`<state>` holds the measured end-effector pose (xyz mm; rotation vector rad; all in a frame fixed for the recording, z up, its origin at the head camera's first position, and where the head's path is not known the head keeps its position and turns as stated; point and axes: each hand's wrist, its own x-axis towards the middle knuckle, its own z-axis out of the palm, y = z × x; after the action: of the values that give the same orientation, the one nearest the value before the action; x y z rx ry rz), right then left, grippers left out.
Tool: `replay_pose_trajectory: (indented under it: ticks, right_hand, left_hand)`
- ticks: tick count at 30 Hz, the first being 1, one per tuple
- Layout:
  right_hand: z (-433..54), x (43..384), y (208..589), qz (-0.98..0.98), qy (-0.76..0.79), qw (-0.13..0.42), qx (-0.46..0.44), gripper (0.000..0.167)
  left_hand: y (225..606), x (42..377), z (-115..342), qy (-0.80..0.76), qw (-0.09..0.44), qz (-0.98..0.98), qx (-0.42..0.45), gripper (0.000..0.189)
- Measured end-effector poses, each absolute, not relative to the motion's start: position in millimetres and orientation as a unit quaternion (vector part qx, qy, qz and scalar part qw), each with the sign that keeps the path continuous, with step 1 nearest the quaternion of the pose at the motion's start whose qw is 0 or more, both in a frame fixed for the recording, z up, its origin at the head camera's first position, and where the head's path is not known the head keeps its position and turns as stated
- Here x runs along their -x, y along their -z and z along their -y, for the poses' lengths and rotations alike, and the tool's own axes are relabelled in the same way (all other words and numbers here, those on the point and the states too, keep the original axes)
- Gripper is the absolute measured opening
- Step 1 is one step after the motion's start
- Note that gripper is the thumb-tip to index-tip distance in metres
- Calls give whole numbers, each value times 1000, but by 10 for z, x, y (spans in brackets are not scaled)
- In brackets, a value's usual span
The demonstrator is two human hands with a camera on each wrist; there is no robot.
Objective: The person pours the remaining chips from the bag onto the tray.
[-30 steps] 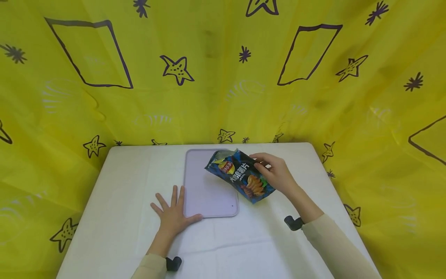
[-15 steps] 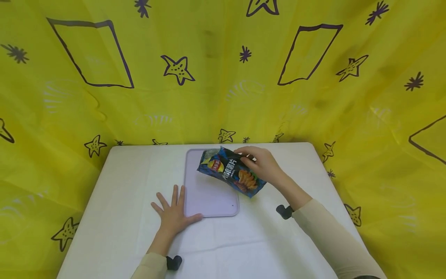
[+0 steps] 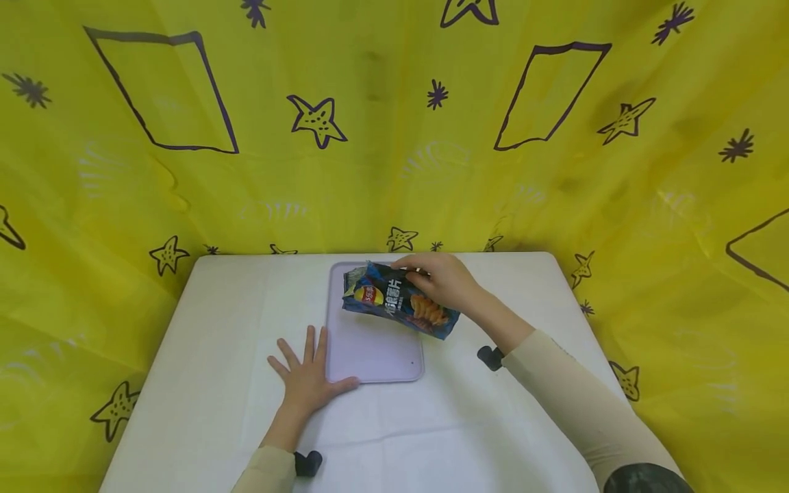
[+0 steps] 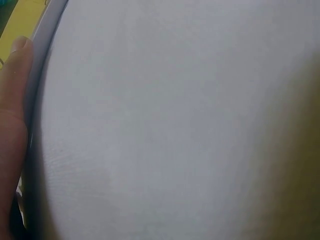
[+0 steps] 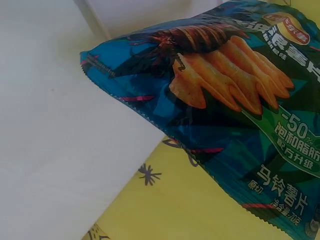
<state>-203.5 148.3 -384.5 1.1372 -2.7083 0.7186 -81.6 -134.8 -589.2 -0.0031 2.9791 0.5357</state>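
A blue and black potato chip bag point(image 3: 394, 305) hangs tilted over the upper part of a pale purple tray point(image 3: 372, 356) in the head view. My right hand point(image 3: 445, 279) pinches the bag by its upper long edge. The bag's left end looks torn open, with a silvery lining showing. In the right wrist view the bag point(image 5: 220, 95) shows its printed chips and lettering, while the holding fingers are out of sight. My left hand point(image 3: 306, 385) lies with fingers spread on the table, its thumb against the tray's lower left corner. The left wrist view catches that thumb point(image 4: 14, 85) beside the tray's rim.
A white cloth covers the table point(image 3: 234, 329). Behind and beside it hangs a yellow curtain point(image 3: 382, 185) with dark starfish drawings. Dark wrist mounts are on both forearms.
My right hand has carried the chip bag leftward and slightly up, farther over the tray, and the bag lies closer to level. The left hand has stayed in place.
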Motion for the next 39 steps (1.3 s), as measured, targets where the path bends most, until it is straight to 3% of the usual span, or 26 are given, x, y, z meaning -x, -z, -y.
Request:
replay_pose_trajectory:
  ticks: [15,28,39]
  right_hand:
    - [-1308,2108,3646,909,-134,3,-394,28]
    - [-1155,2134,3527,909,-74,-1,-409,30]
    - [-1017,2145,3399,911,-41,-37,-409,33]
  left_hand:
    - [5903,841,1350,-168,64,-984,2,134]
    - [5885,820,1339,-172,52,-984,3,133]
    - [5875,827,1349,-176,57,-983,4,133]
